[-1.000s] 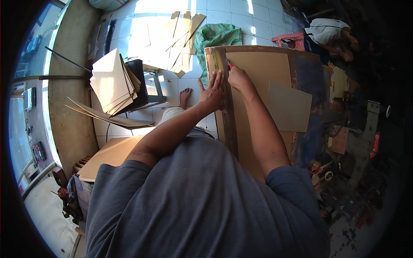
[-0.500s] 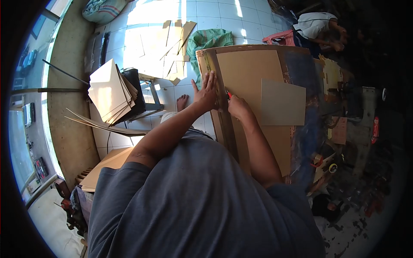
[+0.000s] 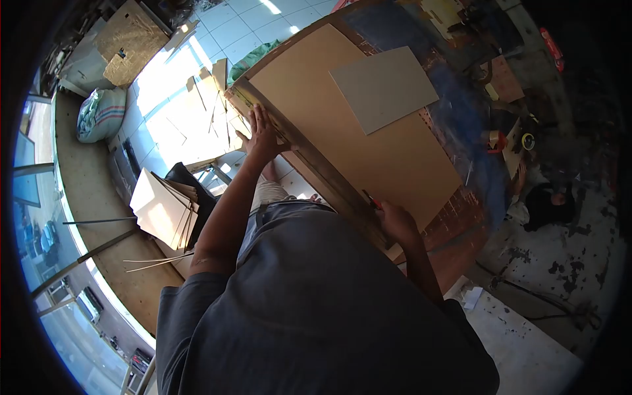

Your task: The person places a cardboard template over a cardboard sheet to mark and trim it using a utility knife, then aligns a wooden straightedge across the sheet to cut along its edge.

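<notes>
My left hand (image 3: 262, 137) lies with spread fingers on a long dark straight bar (image 3: 303, 146), near its far end. The bar runs along the left edge of a large brown board (image 3: 329, 85) on the worktable. My right hand (image 3: 397, 222) is closed around a red cutter (image 3: 373, 201), its tip beside the bar toward the near end of the board. A smaller grey-brown sheet (image 3: 384, 89) rests on top of the large board.
A stack of cut sheets (image 3: 161, 210) stands on a stool at the left. Board scraps (image 3: 207, 99) and a filled sack (image 3: 101, 115) are on the tiled floor. Yellow tape (image 3: 528, 141) and a red tool (image 3: 552, 49) are at the right.
My right hand with the cutter has moved along the bar toward my body. My left hand stays on the bar's far end. The view has turned, so the board appears slanted.
</notes>
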Demonstrator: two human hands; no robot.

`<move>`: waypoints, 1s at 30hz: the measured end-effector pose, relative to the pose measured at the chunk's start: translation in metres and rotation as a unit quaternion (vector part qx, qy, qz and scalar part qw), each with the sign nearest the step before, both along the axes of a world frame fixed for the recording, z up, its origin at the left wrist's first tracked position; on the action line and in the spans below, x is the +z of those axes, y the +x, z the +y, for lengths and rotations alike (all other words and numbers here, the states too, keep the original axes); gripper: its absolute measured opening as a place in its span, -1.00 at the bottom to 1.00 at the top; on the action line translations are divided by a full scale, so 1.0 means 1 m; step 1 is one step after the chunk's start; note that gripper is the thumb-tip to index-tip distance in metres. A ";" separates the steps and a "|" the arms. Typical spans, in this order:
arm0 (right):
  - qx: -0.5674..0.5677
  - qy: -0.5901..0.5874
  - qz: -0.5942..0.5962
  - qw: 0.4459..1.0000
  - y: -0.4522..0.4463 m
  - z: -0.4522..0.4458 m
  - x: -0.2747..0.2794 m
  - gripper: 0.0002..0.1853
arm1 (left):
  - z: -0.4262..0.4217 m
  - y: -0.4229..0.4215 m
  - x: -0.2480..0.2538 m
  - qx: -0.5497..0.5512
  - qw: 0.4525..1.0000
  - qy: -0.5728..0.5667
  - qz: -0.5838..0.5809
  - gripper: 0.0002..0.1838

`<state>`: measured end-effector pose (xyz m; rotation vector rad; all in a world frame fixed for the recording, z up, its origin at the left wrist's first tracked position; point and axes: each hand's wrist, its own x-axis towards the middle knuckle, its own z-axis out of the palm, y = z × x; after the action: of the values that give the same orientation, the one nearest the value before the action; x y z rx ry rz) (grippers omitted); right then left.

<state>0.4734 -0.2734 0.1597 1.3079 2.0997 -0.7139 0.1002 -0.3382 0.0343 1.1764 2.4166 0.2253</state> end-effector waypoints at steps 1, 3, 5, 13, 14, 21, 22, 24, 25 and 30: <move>-0.020 0.001 0.004 1.000 0.013 -0.004 -0.003 -0.71 | -0.002 -0.001 -0.004 -0.012 0.999 0.039 -0.008 0.68; -0.134 0.058 0.161 0.976 0.040 -0.013 -0.019 -0.69 | -0.007 -0.003 -0.009 -0.032 0.993 0.111 -0.028 0.65; -0.159 0.082 0.190 0.965 0.064 -0.026 -0.044 -0.68 | -0.008 -0.001 -0.016 -0.059 0.992 0.114 -0.001 0.63; -0.254 0.111 0.291 0.916 0.088 -0.084 -0.106 -0.42 | -0.032 0.006 -0.032 -0.068 0.994 0.077 0.031 0.62; -0.244 0.129 0.300 0.913 0.089 -0.087 -0.114 -0.39 | -0.035 0.010 -0.032 -0.064 0.994 0.077 0.033 0.63; -0.225 0.133 0.285 0.922 0.092 -0.079 -0.109 -0.32 | -0.049 0.041 -0.008 -0.001 0.999 0.051 -0.015 0.61; -0.231 0.138 0.289 0.919 0.093 -0.077 -0.114 -0.32 | -0.051 0.042 -0.009 0.004 0.998 0.066 -0.024 0.61; -0.191 0.151 0.241 0.940 0.091 -0.070 -0.128 -0.31 | -0.051 0.042 -0.012 0.008 0.995 0.096 -0.033 0.60; -0.193 0.157 0.244 0.937 0.091 -0.068 -0.127 -0.31 | -0.053 0.040 -0.019 0.007 0.993 0.112 -0.033 0.60; -0.155 0.140 0.219 0.953 0.086 -0.058 -0.093 -0.31 | -0.061 0.050 -0.045 0.134 0.975 0.158 -0.075 0.59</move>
<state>0.5594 -0.3312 0.0670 1.7981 2.4384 -0.9328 0.1503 -0.3995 -0.0104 0.9128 2.4564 0.7800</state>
